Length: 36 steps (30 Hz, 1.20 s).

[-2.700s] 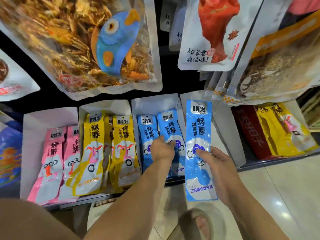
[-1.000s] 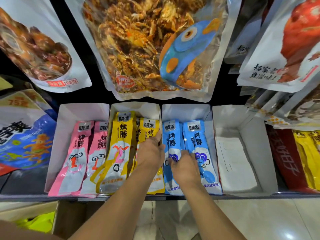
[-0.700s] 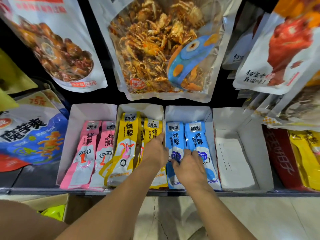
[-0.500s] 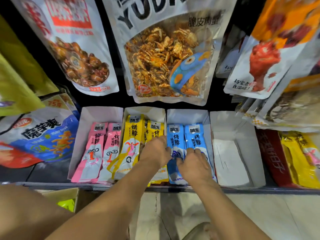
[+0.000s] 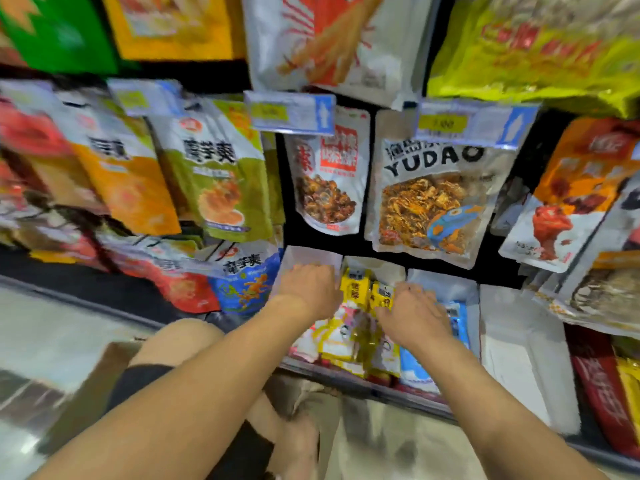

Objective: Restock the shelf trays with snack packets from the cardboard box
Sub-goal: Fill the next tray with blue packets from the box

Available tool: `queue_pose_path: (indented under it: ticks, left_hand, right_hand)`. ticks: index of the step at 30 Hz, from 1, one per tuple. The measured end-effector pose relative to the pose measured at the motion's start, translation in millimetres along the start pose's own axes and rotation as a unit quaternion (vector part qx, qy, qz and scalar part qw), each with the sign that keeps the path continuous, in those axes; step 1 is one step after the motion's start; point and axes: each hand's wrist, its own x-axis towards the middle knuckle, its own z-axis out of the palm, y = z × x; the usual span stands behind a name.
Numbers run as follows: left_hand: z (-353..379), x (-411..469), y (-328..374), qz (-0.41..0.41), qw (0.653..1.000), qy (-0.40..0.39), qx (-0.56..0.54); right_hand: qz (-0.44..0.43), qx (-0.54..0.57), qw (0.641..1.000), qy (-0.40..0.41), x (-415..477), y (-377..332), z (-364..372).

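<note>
Far left there's pale floor point(image 5: 52, 327), and low beside the person's bent knee point(image 5: 166, 341) a brown smear that may be the cardboard box point(image 5: 97, 375) (too blurred to swear to). Moving in, a blue bag point(image 5: 246, 285) leans on the shelf just left of the trays. Now the left grip point(image 5: 308, 292): it sits over the first white tray point(image 5: 311, 252), knuckles up, fingers bent down toward the tray's back wall, tips out of sight, so whether it holds anything I cannot tell. Pink packets point(image 5: 304, 344) peek out under that wrist. On to the second tray point(image 5: 377, 266), where the yellow packets point(image 5: 355, 289) lie lengthwise, tops to the rear, between the two hands. And the right grip point(image 5: 412, 313) lies flat, fingers fairly straight and spread, palm down across the seam where yellow meets the blue packets point(image 5: 414, 370) of the third tray point(image 5: 446, 282), thumb touching a yellow packet; it presses, clasping nothing. Right of that, a fourth white tray point(image 5: 512, 344) shows its white bottom, then red and yellow packs point(image 5: 595, 386) at the shelf's far end. Overhead hangs a YUDAO bag point(image 5: 433, 202) with price tags point(image 5: 291, 112) clipped above.
</note>
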Motion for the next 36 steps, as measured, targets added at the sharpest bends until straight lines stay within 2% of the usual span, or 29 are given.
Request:
queue_pose_path:
  ticks: [7, 15, 19, 25, 36]
  left_hand:
    - [-85, -57, -77, -0.079, 0.993, 0.083, -0.005]
    - [-125, -121, -186, -0.177, 0.979, 0.104, -0.010]
    - [-121, -148, -232, -0.217, 0.969, 0.115, -0.020]
    - [-101, -168, -286, -0.266, 0.959, 0.084, -0.047]
    - [6, -171, -357, -0.324, 0.940, 0.024, -0.100]
  right_hand:
    - [-0.118, -0.009, 0.993, 0.025, -18, -107, -67]
    - [-0.226, -0.016, 0.970, 0.088, -49, -226, -105]
    - [-0.271, -0.016, 0.958, 0.088, -66, -278, -106]
    - [-0.314, -0.039, 0.946, 0.078, -82, -344, -81]
    - [-0.351, -0.122, 0.929, 0.002, -59, -385, 33]
